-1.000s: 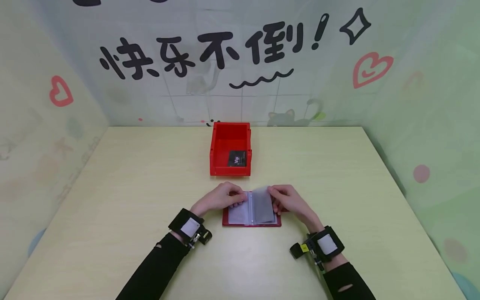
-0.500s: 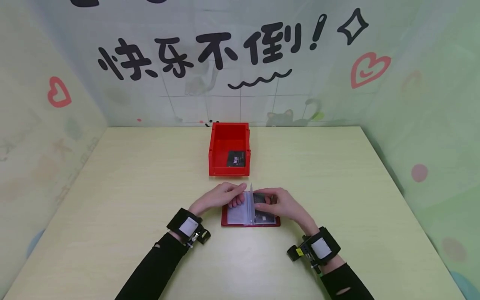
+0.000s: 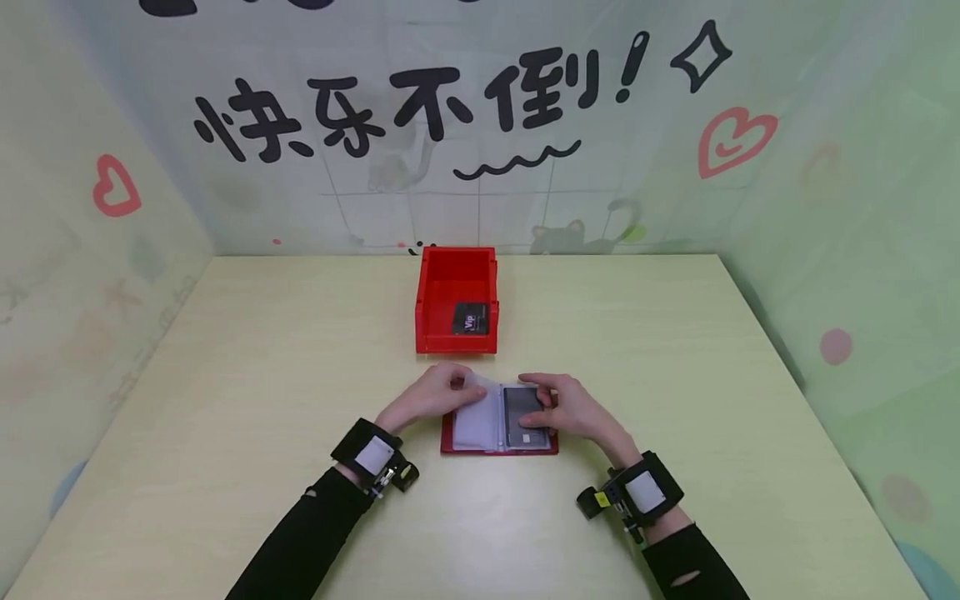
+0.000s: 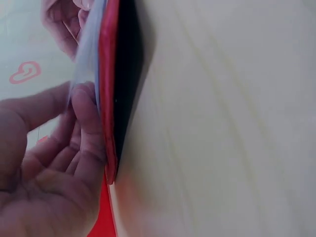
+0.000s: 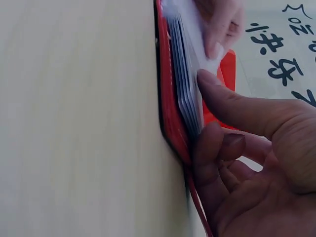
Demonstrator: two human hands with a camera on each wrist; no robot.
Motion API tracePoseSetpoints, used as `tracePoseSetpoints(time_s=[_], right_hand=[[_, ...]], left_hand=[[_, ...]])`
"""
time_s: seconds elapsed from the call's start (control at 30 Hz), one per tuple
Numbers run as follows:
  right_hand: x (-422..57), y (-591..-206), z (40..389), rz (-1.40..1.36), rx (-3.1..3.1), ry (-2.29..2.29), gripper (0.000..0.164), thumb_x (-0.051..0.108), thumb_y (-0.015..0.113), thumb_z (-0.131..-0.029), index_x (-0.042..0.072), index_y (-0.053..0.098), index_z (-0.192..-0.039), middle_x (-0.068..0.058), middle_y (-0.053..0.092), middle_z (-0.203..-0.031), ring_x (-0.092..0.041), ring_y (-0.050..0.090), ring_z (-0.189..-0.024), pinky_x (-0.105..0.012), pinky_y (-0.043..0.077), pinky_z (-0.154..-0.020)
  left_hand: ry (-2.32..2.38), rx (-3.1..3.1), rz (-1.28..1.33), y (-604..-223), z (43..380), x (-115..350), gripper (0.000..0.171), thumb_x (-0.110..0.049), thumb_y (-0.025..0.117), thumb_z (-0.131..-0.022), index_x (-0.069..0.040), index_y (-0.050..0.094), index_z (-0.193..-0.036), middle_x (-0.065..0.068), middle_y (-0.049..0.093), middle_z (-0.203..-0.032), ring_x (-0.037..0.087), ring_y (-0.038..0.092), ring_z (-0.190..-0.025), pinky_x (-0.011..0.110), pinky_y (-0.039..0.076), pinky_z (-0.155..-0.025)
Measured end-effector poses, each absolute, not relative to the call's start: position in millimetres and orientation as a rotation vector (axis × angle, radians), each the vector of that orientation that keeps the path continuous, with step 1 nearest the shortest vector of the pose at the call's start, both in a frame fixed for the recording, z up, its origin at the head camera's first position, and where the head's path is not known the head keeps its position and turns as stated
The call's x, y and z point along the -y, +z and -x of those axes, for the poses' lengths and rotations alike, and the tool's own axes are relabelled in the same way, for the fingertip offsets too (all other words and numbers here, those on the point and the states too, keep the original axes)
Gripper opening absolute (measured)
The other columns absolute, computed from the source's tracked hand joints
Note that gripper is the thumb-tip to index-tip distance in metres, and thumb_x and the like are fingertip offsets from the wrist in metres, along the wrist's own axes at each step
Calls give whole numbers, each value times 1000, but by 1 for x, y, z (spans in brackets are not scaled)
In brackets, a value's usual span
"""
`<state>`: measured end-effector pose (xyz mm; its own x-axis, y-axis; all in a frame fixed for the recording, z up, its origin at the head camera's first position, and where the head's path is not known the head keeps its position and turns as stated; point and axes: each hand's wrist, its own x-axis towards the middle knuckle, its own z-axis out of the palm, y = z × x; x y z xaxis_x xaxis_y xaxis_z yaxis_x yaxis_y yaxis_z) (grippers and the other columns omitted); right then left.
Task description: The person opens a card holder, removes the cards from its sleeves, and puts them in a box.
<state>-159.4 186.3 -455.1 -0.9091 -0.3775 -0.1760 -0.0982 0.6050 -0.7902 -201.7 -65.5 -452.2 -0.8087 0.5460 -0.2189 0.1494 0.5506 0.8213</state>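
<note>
Card holder (image 3: pixel 500 421), red-edged, w/ clear plastic pages, spread flat on pale table (image 3: pixel 300 350), just below centre of frame (head view). L hand (image 3: pixel 431 393), left of holder, pinches a clear page (image 3: pixel 477 421) btwn thumb & index finger; page slightly raised, cf. left wrist view. R hand (image 3: pixel 577 410), right of holder: thumb on dark card (image 3: pixel 516 417) in its pocket, other fingers bent near right edge; whether this hand grips or merely touches, can't tell. In right wrist view, several pages are stacked above red cover, upper centre of frame, thumb tip at their edge.

Red bin (image 3: pixel 456 279) stands above holder, approx. mid-frame, apart from it; inside, at its lower right, a black card (image 3: pixel 470 318) marked "Vip". Each wrist bears a strap w/ small camera; black sleeves enter at bottom edge, L & R of centre. Backdrop (image 3: pixel 330 187), upper frame: pale, w/ black Chinese characters, wavy line & pink hearts.
</note>
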Motion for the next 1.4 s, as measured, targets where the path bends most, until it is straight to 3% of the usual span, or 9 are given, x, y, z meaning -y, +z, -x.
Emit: tracePoseSetpoints(time_s=[0.13,0.27,0.47,0.6,0.77,0.9,1.07,1.4], right_hand=[[-191,-458,160,370,-2536,-1198,60,15,82,-83,1,60,-136,-3,38,-78,-17,42,-78,-23,30,-63],[-192,-460,158,342,-2610,-1177,56,16,84,-81,5,65,-132,-7,50,-91,-20,48,-91,-26,36,-70],[-191,-459,157,310,-2668,-1151,55,21,87,-79,5,66,-128,-9,55,-95,-22,50,-94,-30,38,-73],[-193,-458,162,317,-2605,-1159,54,20,85,-81,4,65,-128,-7,51,-87,-19,52,-83,-25,38,-66],[-199,-456,166,355,-2462,-1232,52,14,81,-84,0,62,-130,-9,49,-87,-13,50,-61,-22,37,-56],[-199,-455,167,359,-2426,-1264,52,12,81,-84,0,62,-130,-10,49,-88,-13,45,-58,-21,36,-53],[-192,-455,167,355,-2430,-1284,51,10,81,-83,0,62,-129,-9,49,-87,-13,47,-57,-21,40,-52],[-182,-457,170,378,-2430,-1255,56,15,82,-83,3,60,-134,-9,50,-90,-15,50,-63,-22,40,-58]], left_hand=[[1199,-2399,-550,-453,201,67,15,-18,73,-92,-4,75,-99,5,66,-73,14,58,-65,25,49,-61],[1192,-2465,-484,-451,199,65,15,-16,78,-88,-4,75,-98,7,63,-67,16,57,-59,25,48,-56],[1009,-2654,-352,-442,192,58,31,-19,83,-83,-8,69,-109,5,61,-73,18,56,-66,26,46,-59],[886,-2750,-366,-437,188,52,36,-17,84,-81,-9,67,-112,6,62,-84,19,57,-75,27,50,-64],[882,-2693,-543,-434,183,43,27,0,75,-84,-4,70,-109,9,62,-95,19,55,-85,31,55,-77],[977,-2556,-642,-437,184,38,24,-1,72,-87,-1,71,-111,8,65,-91,17,56,-81,28,53,-77],[1080,-2482,-624,-442,190,41,28,-11,78,-86,-1,72,-111,7,65,-86,15,56,-78,22,49,-72],[1086,-2476,-509,-442,197,52,28,-7,79,-84,-2,72,-111,7,64,-84,17,57,-78,23,49,-71]])
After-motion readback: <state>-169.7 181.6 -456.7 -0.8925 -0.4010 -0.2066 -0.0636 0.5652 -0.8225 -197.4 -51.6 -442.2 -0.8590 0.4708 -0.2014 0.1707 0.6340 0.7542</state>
